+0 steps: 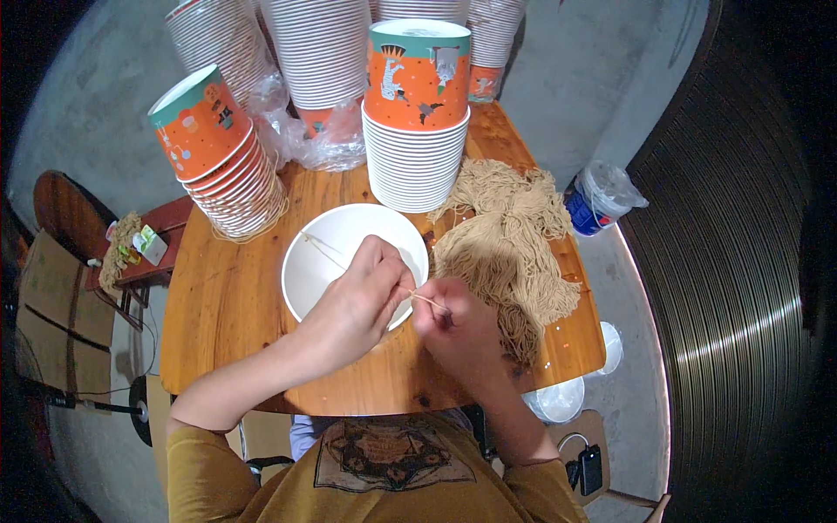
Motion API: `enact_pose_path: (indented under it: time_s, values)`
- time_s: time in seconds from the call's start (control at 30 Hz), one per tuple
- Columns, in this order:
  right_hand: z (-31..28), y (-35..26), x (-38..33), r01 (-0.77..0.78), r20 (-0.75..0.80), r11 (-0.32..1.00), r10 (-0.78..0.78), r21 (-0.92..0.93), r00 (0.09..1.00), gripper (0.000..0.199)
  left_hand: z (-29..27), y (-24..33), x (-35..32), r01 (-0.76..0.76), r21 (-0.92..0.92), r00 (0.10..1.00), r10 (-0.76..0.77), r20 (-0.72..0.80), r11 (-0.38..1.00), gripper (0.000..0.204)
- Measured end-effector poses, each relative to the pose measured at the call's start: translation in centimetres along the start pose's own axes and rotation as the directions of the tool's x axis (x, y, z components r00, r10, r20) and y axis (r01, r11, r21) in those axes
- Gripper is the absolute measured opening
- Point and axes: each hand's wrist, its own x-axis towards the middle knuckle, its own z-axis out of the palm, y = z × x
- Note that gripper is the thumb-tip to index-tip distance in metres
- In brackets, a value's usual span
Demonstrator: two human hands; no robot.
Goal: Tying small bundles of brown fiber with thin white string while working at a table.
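In the head view, the thin tan string (428, 302) lies at the middle of the frame, stretched between the two hands, its short span sloping from upper left to lower right. The left hand (370, 283) is closed in a pinch on it, and a loose length of string runs out beyond it toward the upper left, over the white round bowl (305, 283). The right hand (453, 327) has its fingers curled in on the other end, the fingertips of both hands almost meeting near the bowl's lower-right rim. The left hand lies over the bowl; the right is just outside it and is the nearer one to the tan yarn bundle (510, 240), spread right of centre on the wooden desk (218, 349). An orange-and-white paper bucket stack (417, 113) stands at upper centre, behind the bowl.
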Motion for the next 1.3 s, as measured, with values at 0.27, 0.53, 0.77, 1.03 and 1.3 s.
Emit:
enact_pose_path:
  time_s: [0.27, 0.53, 0.77, 1.03, 1.3]
  values:
    - [0.0, -0.2, 0.2, 0.038, -0.016, 0.999, -0.038, 0.019, 0.999, 0.013, -0.3, -0.4, 0.1, -0.019, -0.034, 1.000, 0.018, -0.022, 0.999, 0.009]
    - [0.3, -0.6, 0.4, 0.064, 0.006, 0.996, -0.063, -0.065, 0.998, 0.010, 0.2, 0.3, -0.3, 0.052, 0.114, 0.998, -0.048, -0.042, 0.992, 0.010]
    - [0.8, 0.1, 0.2, 0.111, -0.049, 0.987, -0.117, -0.118, 0.992, 0.011, 0.4, -0.1, -0.6, 0.173, -0.065, 0.983, -0.176, -0.045, 0.983, 0.009]
    - [0.8, 0.2, 0.0, 0.128, -0.044, 0.988, -0.132, -0.090, 0.990, 0.011, 0.4, -0.2, -0.7, 0.296, -0.247, 0.953, -0.304, 0.007, 0.923, 0.007]
    - [0.8, 0.5, -0.2, 0.028, -0.054, 0.998, -0.025, 0.054, 0.998, 0.013, -0.2, 0.1, -0.5, 0.347, -0.156, 0.937, -0.337, 0.087, 0.925, 0.015]
